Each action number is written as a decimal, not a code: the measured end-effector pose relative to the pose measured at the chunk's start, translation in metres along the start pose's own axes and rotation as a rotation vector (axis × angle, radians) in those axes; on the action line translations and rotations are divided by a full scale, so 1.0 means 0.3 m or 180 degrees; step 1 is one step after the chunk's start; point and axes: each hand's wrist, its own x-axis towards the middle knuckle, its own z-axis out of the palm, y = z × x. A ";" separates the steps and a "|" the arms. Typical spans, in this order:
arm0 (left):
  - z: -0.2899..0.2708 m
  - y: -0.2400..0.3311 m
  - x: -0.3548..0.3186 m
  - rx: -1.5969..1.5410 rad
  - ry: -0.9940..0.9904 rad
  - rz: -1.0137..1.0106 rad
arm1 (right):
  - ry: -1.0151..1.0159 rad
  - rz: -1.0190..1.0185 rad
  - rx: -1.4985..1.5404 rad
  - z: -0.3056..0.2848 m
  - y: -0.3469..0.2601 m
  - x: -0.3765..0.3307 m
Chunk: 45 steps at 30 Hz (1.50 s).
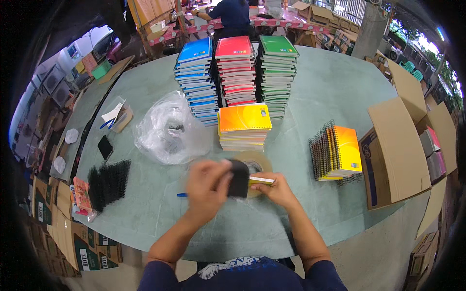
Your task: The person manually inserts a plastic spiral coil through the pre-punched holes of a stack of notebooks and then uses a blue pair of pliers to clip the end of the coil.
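Note:
Above the near middle of the table, my left hand [206, 186] is smeared by motion, its fingers closed on a black piece [238, 179] with rounded corners. What kind of thing that is, the blur hides. Right beside it, my right hand [279, 190] pinches a small yellow notebook [261, 180], seen mostly by its white page edge. Behind and under both hands lies a wide roll of clear tan tape [264, 162]. A blue pen [182, 195] shows partly next to my left hand. Just beyond stands a stack of orange-yellow notebooks [245, 119].
Tall stacks of blue [194, 53], red [234, 48] and green notebooks [277, 46] stand behind. Spiral-bound notebooks [347, 150] and an open carton [398, 150] are right; a plastic bag [170, 128], black spiral coils [109, 184] and a phone [105, 147] left. A person [230, 17] sits beyond.

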 end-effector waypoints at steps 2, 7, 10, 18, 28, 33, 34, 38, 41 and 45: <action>0.031 -0.018 -0.038 -0.0323 -0.0877 0.0103 | 0.0000 -0.0162 -0.0035 0.006 -0.001 0.002; -0.005 0.039 0.033 -0.0216 0.0851 -0.0246 | 0.0044 -0.0404 -0.0109 0.003 0.004 0.000; 0.033 0.021 -0.007 -0.0306 -0.0794 0.0265 | 0.0023 -0.0427 -0.0057 0.004 0.013 0.004; 0.062 0.055 -0.089 -0.0397 -0.1011 0.0142 | -0.0166 -0.0539 0.0049 -0.009 0.023 0.001; 0.028 0.052 -0.007 -0.0039 -0.0548 0.0552 | 0.0386 -0.0947 0.0614 0.016 -0.018 -0.019; 0.069 -0.065 -0.007 0.0114 -0.1187 0.0878 | 0.1026 -0.1688 -0.1435 0.015 -0.048 -0.061; 0.069 -0.063 -0.003 0.0217 -0.1272 0.0922 | 0.1215 -0.1514 -0.1791 0.020 -0.068 -0.081; 0.086 -0.035 0.022 0.0587 -0.1101 0.0962 | 0.1172 -0.0664 -0.1435 0.019 -0.077 -0.099; 0.103 -0.032 0.028 0.0314 -0.1140 0.1007 | 0.0753 0.0144 0.0385 0.033 -0.093 -0.085; 0.113 -0.045 0.032 0.0445 -0.1201 0.1063 | 0.0709 -0.0204 0.0746 0.029 -0.031 -0.062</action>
